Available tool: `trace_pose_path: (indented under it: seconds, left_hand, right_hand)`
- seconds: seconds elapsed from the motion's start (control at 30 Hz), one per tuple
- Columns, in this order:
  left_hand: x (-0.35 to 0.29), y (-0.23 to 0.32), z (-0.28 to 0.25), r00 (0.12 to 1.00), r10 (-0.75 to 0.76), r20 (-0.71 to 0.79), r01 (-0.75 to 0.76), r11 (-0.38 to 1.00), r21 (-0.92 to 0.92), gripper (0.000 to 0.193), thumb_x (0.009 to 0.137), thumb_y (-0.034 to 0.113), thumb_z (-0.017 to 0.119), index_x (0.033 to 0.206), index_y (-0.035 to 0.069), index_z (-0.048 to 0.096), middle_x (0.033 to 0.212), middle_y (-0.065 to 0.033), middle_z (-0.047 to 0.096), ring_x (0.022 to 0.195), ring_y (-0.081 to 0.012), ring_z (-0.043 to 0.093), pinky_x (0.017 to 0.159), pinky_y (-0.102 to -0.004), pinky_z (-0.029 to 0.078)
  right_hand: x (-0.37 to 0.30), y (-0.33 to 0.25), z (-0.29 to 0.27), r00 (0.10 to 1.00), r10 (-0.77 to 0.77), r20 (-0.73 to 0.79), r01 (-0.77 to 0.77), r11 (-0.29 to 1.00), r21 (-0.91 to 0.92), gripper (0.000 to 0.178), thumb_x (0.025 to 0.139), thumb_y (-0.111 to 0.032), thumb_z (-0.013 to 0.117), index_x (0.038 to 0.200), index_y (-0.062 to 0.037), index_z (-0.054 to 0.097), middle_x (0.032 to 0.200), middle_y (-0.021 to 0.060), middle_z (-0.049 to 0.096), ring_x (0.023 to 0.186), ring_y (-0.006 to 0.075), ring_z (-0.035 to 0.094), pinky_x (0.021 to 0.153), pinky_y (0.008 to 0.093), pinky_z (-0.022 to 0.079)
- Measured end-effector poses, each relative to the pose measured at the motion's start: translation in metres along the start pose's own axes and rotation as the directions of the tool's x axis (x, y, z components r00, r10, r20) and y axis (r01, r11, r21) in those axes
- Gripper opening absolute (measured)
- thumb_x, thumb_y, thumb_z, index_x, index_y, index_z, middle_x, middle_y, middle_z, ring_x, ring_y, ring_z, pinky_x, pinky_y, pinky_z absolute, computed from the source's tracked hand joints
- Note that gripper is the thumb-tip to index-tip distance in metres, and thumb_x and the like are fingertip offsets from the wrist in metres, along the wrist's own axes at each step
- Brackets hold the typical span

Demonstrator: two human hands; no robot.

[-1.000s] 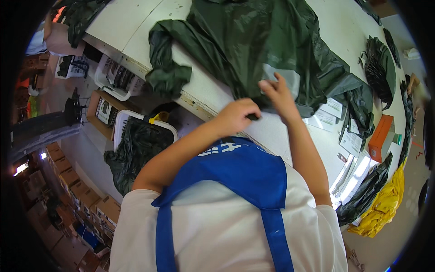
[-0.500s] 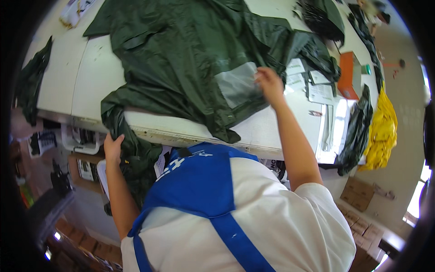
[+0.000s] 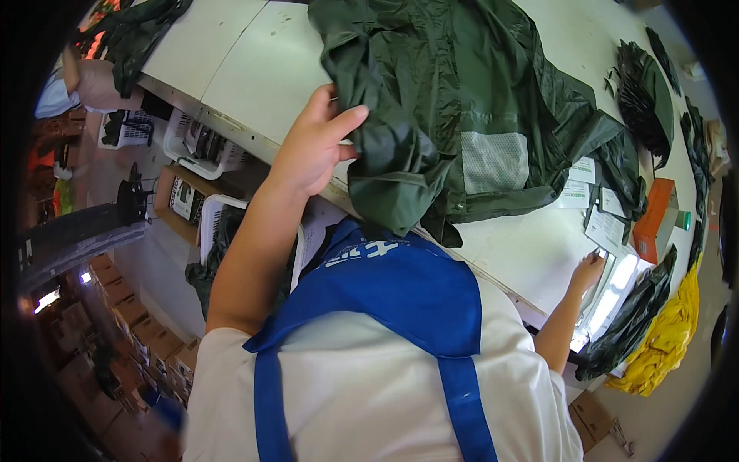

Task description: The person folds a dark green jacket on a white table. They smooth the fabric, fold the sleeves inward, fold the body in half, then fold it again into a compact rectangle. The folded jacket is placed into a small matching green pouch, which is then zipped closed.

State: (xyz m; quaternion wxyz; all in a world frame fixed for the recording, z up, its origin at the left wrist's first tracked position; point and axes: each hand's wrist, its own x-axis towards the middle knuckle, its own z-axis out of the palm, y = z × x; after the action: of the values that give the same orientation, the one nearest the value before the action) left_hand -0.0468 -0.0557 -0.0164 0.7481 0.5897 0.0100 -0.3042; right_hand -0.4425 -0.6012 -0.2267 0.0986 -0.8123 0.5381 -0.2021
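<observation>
A dark green jacket (image 3: 419,69) with a pale mesh patch (image 3: 495,162) lies spread on the white table. My left hand (image 3: 312,146) grips a raised fold of it near the table's front edge, thumb in front and some fingers hidden behind the cloth. Off to the right, my right hand (image 3: 588,272) is closed low over the tabletop, beside white strips. Its fingers pinch small thread snips (image 3: 596,253), mostly hidden by the hand. White printed cards (image 3: 605,229) lie just beyond that hand.
On the right are an orange box (image 3: 654,221), a dark green bundle (image 3: 633,312) and yellow cloth (image 3: 668,331). A stack of dark pieces (image 3: 645,100) lies at the far right. White baskets (image 3: 181,142) and a carton (image 3: 165,189) stand below the table, left. Another person (image 3: 100,81) is at far left.
My left hand has risen from below the table edge, lifting the green cloth. My right hand has left the mesh patch and moved right, to where the snips lay. The view has shifted left.
</observation>
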Motion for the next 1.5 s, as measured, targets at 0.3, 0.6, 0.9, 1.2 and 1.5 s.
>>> trace_pose_path:
  seconds: [0.3,0.6,0.9,1.2,1.5]
  left_hand:
    - [0.001,0.004,0.047,0.989,0.046,0.138,-0.009,0.967,-0.254,0.058,0.09,0.011,0.057,0.139,0.001,0.026,0.125,-0.0162,0.049,0.107,-0.028,0.057,0.092,-0.0403,0.049]
    - [-0.02,-0.016,0.033,0.896,0.022,0.443,-0.083,0.989,0.12,0.05,0.087,0.022,0.061,0.13,0.001,0.045,0.123,-0.0101,0.054,0.113,-0.0161,0.05,0.098,-0.0303,0.038]
    - [-0.041,-0.012,0.019,0.78,-0.162,0.604,0.158,0.986,0.06,0.03,0.082,0.004,0.065,0.111,0.0,0.055,0.101,-0.006,0.063,0.091,-0.0113,0.059,0.084,-0.0246,0.046]
    - [-0.039,0.011,0.037,0.775,0.156,0.612,0.189,0.868,-0.46,0.058,0.088,0.011,0.056,0.139,0.001,0.033,0.122,-0.0151,0.057,0.109,-0.0217,0.058,0.095,-0.0374,0.045]
    - [-0.041,0.012,0.067,0.883,0.174,0.436,0.065,0.875,-0.48,0.039,0.092,0.006,0.052,0.13,0.002,0.046,0.116,-0.0074,0.059,0.106,-0.015,0.057,0.093,-0.0307,0.045]
  right_hand:
    - [-0.163,-0.419,-0.094,0.549,-0.72,0.423,-0.103,0.445,0.89,0.036,0.078,-0.003,0.068,0.113,-0.0052,0.059,0.097,-0.0004,0.061,0.063,0.0015,0.043,0.056,0.017,0.039]
    - [-0.157,-0.44,-0.084,0.515,-0.556,0.652,-0.781,0.009,0.624,0.023,0.077,-0.006,0.047,0.099,-0.0008,0.055,0.084,0.0087,0.063,0.068,0.0153,0.058,0.064,0.0257,0.05]
    - [-0.142,-0.411,-0.043,0.461,-0.63,0.625,-0.843,-0.09,0.53,0.013,0.084,-0.016,0.049,0.092,-0.0059,0.053,0.089,0.0089,0.061,0.083,0.0237,0.059,0.076,0.0352,0.049]
    - [-0.165,-0.411,-0.027,0.425,-0.313,0.849,-0.905,-0.13,0.405,0.023,0.091,-0.028,0.054,0.104,-0.0105,0.059,0.096,0.0055,0.064,0.083,0.0196,0.06,0.073,0.0328,0.05]
    - [-0.155,-0.425,-0.162,0.715,-0.696,-0.063,0.269,0.19,0.944,0.048,0.095,-0.029,0.048,0.125,0.0078,0.051,0.087,0.0025,0.059,0.066,0.0074,0.051,0.061,0.0152,0.039]
